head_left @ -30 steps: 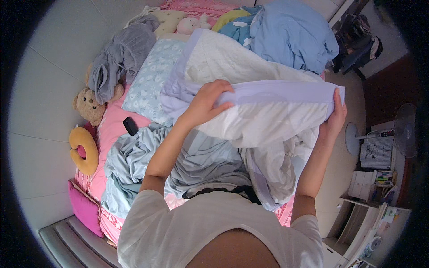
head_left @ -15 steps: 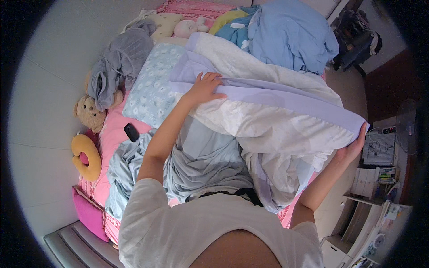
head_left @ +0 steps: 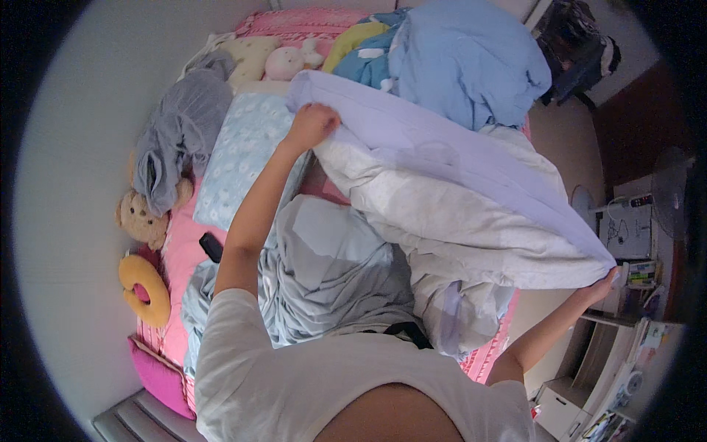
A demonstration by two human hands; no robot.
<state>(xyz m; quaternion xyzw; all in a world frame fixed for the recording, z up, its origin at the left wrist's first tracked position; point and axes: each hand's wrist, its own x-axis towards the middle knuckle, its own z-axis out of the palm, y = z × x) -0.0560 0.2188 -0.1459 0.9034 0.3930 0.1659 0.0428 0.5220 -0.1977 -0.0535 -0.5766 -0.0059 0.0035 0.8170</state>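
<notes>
A white quilt (head_left: 427, 214) with a wide lavender border (head_left: 434, 151) stretches across the bed between my hands. My left hand (head_left: 315, 125) is closed on the border near its left end, beside a light blue floral pillow (head_left: 239, 166). At the quilt's right corner, past the bed's edge, my right hand (head_left: 598, 289) grips the fabric with bent fingers. The quilt's nearer part hangs in loose folds. Closer to my body lies a crumpled grey-blue sheet (head_left: 331, 247). Left of it, a small black object (head_left: 210, 247) rests on the pink bedding (head_left: 180, 243).
A bundled blue comforter (head_left: 471, 66) fills the far right of the bed. Along the left wall sit a teddy bear (head_left: 140, 221), a yellow neck pillow (head_left: 143, 291) and a magenta cushion (head_left: 160, 377). A white shelf unit (head_left: 563, 409) and a fan (head_left: 672, 195) stand at the right.
My left hand has closed on the border and moved up and left. My right hand has drawn its corner outward and lower in view, so the border now spreads wider and flatter.
</notes>
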